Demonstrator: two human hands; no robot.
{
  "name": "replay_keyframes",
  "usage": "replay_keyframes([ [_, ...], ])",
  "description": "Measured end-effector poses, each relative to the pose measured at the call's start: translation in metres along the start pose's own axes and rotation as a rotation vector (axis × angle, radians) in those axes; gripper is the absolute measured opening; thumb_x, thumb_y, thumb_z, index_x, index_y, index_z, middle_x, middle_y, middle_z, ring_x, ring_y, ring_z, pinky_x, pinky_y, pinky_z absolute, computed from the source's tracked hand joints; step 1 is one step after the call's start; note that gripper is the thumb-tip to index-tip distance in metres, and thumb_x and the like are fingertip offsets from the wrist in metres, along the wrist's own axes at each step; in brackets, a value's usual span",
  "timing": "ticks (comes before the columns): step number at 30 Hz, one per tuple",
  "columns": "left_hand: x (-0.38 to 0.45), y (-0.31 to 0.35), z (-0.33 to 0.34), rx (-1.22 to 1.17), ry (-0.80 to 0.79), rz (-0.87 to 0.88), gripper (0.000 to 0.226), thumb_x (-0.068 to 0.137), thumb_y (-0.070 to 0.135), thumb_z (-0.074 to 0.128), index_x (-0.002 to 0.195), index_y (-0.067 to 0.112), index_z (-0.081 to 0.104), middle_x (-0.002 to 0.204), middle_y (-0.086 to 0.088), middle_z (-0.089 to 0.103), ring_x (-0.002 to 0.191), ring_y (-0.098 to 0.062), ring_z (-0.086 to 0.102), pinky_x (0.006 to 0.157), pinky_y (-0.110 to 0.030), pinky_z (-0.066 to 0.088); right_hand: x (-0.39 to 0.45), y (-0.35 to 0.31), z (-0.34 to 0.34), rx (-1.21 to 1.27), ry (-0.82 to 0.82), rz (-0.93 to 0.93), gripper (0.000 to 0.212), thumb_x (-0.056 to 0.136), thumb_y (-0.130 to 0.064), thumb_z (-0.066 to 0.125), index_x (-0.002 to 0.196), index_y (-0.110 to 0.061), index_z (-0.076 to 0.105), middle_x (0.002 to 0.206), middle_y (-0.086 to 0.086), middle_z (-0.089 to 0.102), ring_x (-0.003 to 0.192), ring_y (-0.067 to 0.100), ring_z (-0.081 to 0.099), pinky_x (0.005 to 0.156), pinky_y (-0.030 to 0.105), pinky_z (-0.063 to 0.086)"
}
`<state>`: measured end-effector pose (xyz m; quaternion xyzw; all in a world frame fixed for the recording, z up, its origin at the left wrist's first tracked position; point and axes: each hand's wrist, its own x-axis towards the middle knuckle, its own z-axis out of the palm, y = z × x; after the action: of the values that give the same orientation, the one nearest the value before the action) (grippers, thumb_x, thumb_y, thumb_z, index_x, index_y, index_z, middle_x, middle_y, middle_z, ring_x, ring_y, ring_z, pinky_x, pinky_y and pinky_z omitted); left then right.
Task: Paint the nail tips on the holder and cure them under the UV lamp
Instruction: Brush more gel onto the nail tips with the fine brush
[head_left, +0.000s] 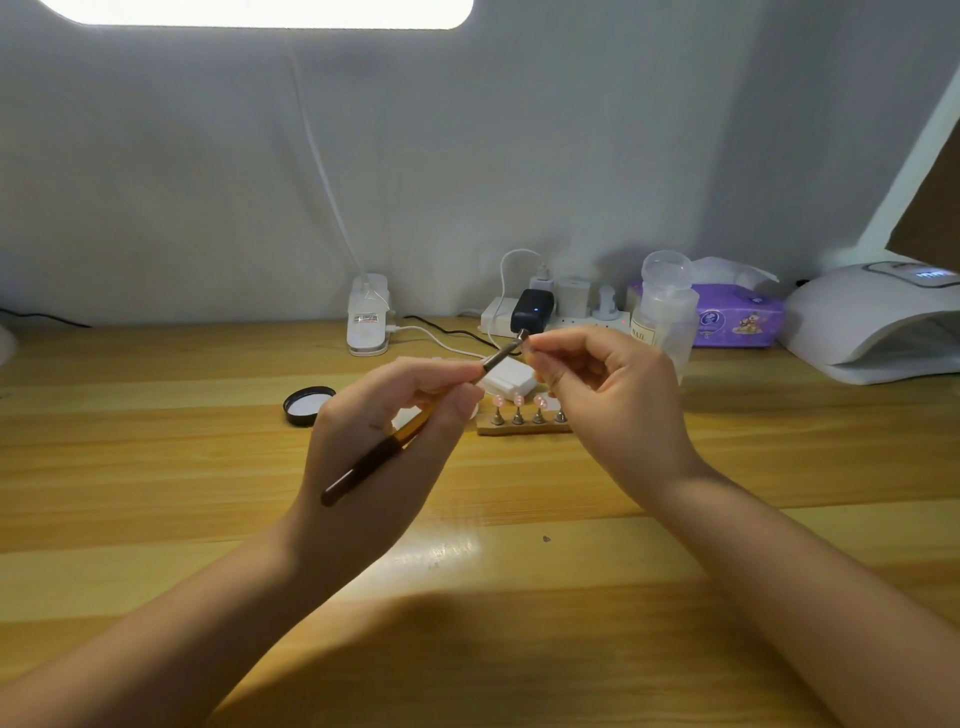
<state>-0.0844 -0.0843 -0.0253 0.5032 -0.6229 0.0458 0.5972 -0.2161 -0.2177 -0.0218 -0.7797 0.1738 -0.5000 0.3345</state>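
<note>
**benchnewbie:** So what am I dealing with here, biggest thing first?

**gelhead:** Biggest is the UV lamp (872, 317), far right of the worktop (156, 467), well apart from your hands. It looks like a hollow plastic shell, so probably light and it'll skid if you bump it. I'd leave it parked and bring the work to it.

**benchnewbie:** And the holder?

**gelhead:** The wooden holder (519, 427) sits just behind your hands, with pink nail tips (518, 400) perched on little metal stands. I'd guess it's light and top-heavy. Take it by the wood at the ends and keep it level. Stay off the tips, wet gel smears and they look like they'd pop off easily.

**benchnewbie:** The brush?

**gelhead:** Your left hand (384, 441) has fingers curled round the brush (410, 426) mid-handle, pen-style, with the metal end angled up toward the right. It's thin, stiff and weighs nothing. Gripping closer to the ferrule would give you steadier strokes.

**benchnewbie:** Right hand?

**gelhead:** Your right hand (613, 395) has thumb and forefinger pinched together right at the brush's tip. Could be the bristles, could be a small cap, can't tell from here. Either way go gentle, bristles splay if you squeeze. The black lid (307, 405) lies on the worktop to the left.
</note>
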Motion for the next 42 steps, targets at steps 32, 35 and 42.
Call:
replay_keyframes([
  [32,-0.002,-0.005,0.000,0.031,-0.065,0.099,0.020,0.092,0.011,0.056,0.104,-0.001,0.066,0.092,-0.010,0.070,0.086,-0.020,0.069,0.072,-0.035,0.056,0.001,0.003,-0.001,0.018,0.028,0.016,0.017,0.085,-0.011,0.069,0.100,-0.017,0.070,0.089,-0.009,0.070,0.081,0.003,0.067,0.071,0.017,0.054],
  [35,-0.004,-0.004,-0.001,0.011,-0.041,0.063,0.017,0.091,0.015,0.054,0.099,0.006,0.066,0.087,-0.009,0.070,0.082,-0.025,0.068,0.068,-0.045,0.056,0.001,0.003,-0.001,0.030,0.027,0.012,0.017,0.084,-0.012,0.069,0.100,-0.019,0.069,0.088,-0.013,0.069,0.079,-0.001,0.067,0.070,0.013,0.052],
  [42,-0.002,-0.006,0.002,0.026,-0.037,0.114,0.023,0.091,0.009,0.057,0.109,-0.003,0.065,0.094,-0.008,0.069,0.086,-0.018,0.067,0.075,-0.030,0.053,0.001,0.002,-0.001,0.033,0.026,0.006,0.018,0.085,-0.010,0.069,0.100,-0.020,0.069,0.089,-0.012,0.070,0.080,0.003,0.068,0.070,0.014,0.054],
])
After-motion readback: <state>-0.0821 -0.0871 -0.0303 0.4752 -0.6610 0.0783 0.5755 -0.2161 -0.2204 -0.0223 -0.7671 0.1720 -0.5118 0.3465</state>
